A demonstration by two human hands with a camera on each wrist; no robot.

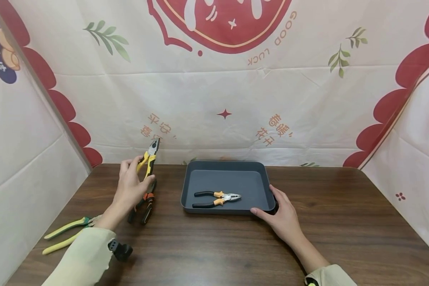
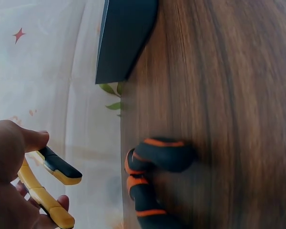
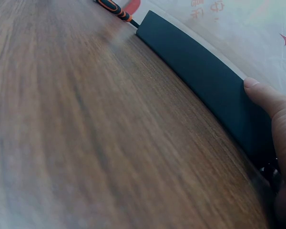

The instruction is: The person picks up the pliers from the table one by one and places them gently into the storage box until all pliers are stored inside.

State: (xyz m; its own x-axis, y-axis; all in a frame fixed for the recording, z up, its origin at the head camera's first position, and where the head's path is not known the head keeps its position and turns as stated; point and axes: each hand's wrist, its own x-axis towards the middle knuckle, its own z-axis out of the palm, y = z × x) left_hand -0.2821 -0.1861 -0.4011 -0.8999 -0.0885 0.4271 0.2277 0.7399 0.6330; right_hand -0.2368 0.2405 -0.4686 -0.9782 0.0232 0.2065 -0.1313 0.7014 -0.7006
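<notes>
Yellow-and-black pliers [image 1: 151, 157] are held up in my left hand [image 1: 131, 184], with the jaws pointing up and away. In the left wrist view, their handles [image 2: 45, 198] stand spread between the thumb and fingers. My right hand [image 1: 280, 216] grips the near right corner of a dark grey rectangular tray [image 1: 228, 165], thumb on the near rim and fingers along the right side. Inside the tray lie pliers with black and orange-yellow handles [image 1: 218, 198], their jaws toward the right.
Black-and-orange pliers [image 1: 148, 204] lie on the wooden table [image 1: 207, 246] below my left hand. Further left are yellow-green pliers [image 1: 66, 234], their head partly behind my forearm. A patterned cloth [image 1: 207, 91] hangs behind the table and at both sides.
</notes>
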